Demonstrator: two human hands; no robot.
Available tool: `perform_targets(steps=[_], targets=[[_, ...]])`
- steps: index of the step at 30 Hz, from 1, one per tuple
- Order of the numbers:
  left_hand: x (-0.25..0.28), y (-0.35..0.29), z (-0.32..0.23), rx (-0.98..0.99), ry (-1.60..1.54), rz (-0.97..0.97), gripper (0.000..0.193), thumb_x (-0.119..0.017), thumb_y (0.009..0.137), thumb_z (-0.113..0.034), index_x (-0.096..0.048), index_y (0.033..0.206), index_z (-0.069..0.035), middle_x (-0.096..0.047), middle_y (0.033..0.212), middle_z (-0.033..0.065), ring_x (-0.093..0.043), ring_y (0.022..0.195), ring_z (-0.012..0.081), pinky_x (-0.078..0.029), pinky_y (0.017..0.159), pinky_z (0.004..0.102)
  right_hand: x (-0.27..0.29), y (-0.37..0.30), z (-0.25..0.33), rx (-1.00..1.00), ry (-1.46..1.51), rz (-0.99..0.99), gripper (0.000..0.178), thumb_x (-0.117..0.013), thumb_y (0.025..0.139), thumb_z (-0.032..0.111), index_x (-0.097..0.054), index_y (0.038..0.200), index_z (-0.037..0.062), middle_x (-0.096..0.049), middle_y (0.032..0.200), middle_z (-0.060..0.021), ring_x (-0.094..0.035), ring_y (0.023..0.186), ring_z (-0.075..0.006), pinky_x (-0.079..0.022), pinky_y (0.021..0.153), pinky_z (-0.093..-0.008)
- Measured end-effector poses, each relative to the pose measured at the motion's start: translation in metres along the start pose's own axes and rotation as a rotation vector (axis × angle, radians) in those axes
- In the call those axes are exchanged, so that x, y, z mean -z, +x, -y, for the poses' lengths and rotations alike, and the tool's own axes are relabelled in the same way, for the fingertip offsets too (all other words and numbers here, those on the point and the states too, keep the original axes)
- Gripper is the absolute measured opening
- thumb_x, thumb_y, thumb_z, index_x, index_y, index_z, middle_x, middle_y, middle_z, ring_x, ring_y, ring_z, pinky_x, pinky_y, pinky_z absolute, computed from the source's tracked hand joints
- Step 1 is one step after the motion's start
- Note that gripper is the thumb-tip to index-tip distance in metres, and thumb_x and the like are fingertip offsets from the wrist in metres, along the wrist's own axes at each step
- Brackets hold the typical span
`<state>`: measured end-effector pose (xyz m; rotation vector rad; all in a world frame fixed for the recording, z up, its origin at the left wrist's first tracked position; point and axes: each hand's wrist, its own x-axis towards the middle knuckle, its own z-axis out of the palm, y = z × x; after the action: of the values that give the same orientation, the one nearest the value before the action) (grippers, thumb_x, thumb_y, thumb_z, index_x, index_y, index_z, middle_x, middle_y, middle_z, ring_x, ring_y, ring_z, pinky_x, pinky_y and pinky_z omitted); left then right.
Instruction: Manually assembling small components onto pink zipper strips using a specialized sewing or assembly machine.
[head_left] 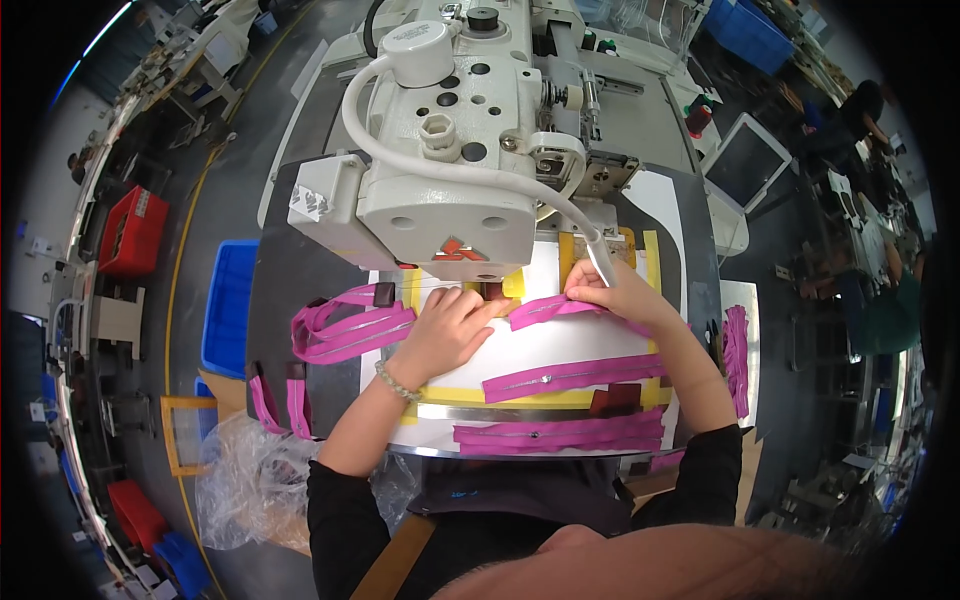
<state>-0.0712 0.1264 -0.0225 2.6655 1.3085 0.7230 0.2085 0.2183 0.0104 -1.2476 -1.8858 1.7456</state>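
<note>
My left hand rests on the white work plate below the head of a white sewing machine. Its fingers are bent and pressed together beside a small dark brown piece; what lies under them is hidden. My right hand pinches a magenta zipper strip whose left end lies close to my left fingertips. A looped bundle of magenta zipper lies left of my left hand. Two more magenta zippers, one on the plate and one at the front edge, lie nearer me.
A white hose arches down beside my right hand. Magenta zipper ends hang at the table's left edge. A blue bin and clear plastic bags stand to the left. Another zipper bundle and a tilted screen are on the right.
</note>
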Motion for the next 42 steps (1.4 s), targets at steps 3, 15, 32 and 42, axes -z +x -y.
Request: perform_targets(steps=[3,15,32,42], targets=[[-0.001,0.001,0.004,0.0,0.009,-0.006,0.041,-0.068,0.081,-0.019,-0.062,0.12,-0.009,-0.049,0.087,0.0027,-0.048,0.087,0.0201,-0.036,0.08,0.0351,0.008,0.003,0.012,-0.007,0.078,-0.003,0.012,-0.066,0.087,0.016,-0.063,0.088,0.0037,-0.058,0.072,0.0019,-0.051,0.062,-0.0049,-0.037,0.053,-0.0207],[-0.003,0.003,0.002,-0.004,-0.012,0.006,0.039,-0.07,0.08,-0.019,-0.063,0.117,-0.009,-0.05,0.087,0.0022,-0.049,0.085,0.0205,-0.037,0.079,0.0354,-0.004,0.03,-0.01,0.115,0.038,-0.033,0.013,-0.067,0.087,0.016,-0.065,0.091,0.0037,-0.06,0.071,0.0027,-0.047,0.058,-0.0025,-0.033,0.05,-0.0181],[-0.004,0.001,0.001,-0.079,0.028,0.023,0.021,-0.062,0.082,-0.011,-0.067,0.102,-0.012,-0.049,0.077,-0.0008,-0.051,0.074,0.0156,-0.04,0.069,0.0304,-0.002,0.051,-0.025,0.218,-0.04,0.068,0.017,-0.068,0.086,0.022,-0.067,0.091,0.005,-0.065,0.08,-0.0043,-0.059,0.074,-0.0126,-0.047,0.069,-0.0278],[-0.007,0.0,0.002,-0.086,0.022,0.034,0.023,-0.062,0.08,-0.01,-0.067,0.103,-0.01,-0.051,0.077,-0.0007,-0.052,0.074,0.0153,-0.04,0.068,0.0301,-0.007,0.048,-0.01,0.1,-0.02,0.103,0.008,-0.065,0.089,0.008,-0.064,0.094,0.0014,-0.06,0.073,0.0035,-0.05,0.061,-0.0008,-0.038,0.051,-0.0175]])
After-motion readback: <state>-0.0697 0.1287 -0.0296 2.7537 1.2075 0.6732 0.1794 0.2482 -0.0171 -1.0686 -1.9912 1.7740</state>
